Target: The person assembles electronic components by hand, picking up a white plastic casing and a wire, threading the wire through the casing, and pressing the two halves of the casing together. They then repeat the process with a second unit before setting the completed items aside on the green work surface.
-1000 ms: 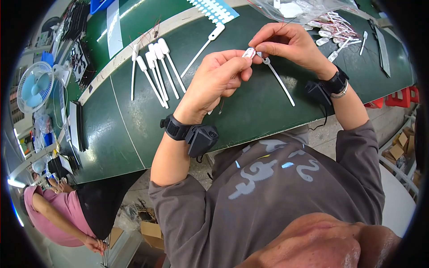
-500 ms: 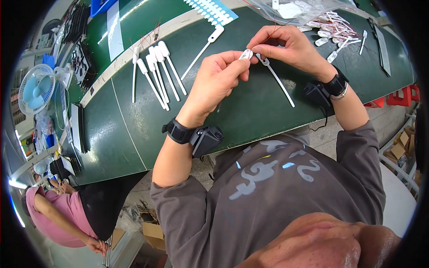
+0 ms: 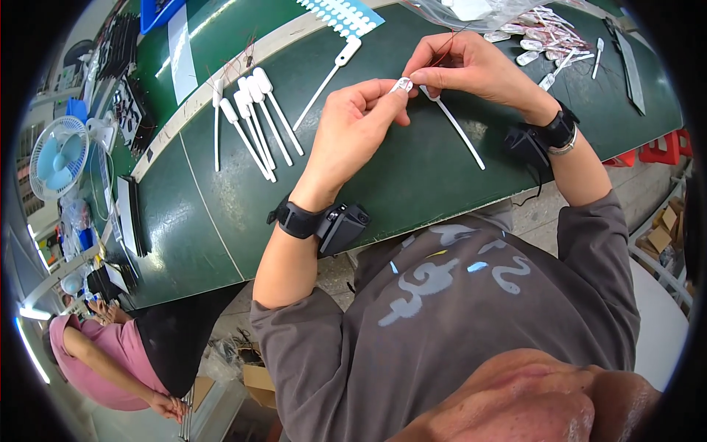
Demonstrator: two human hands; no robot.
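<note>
Between the thumb and fingers of my left hand (image 3: 359, 121) is a small white oval plastic piece (image 3: 403, 84). My right hand (image 3: 471, 70) is closed in a pinch at the piece's far right end, with thin dark red wires (image 3: 444, 55) running up from its fingertips. Just below my right fingers lies a white stick with a wider head (image 3: 462, 132), its head partly covered by the hand. Left of my hands another white stick with a slotted head (image 3: 347, 53) rests on the green table (image 3: 398, 184). Farther left, several white paddle-headed sticks (image 3: 258, 121) lie side by side, fine wires at their heads.
A light blue sheet of white stickers (image 3: 346, 18) lies at the back. At the far right are a clear plastic bag (image 3: 471, 13), a pile of wired white pieces (image 3: 541, 37) and a metal strip (image 3: 630, 77). A person in pink (image 3: 103, 361) sits at left, near a fan (image 3: 60, 158).
The view has shifted slightly. Both hands stay together at the small white piece, and my right fingers have shifted a little on the wires. The sticks lie as before.
</note>
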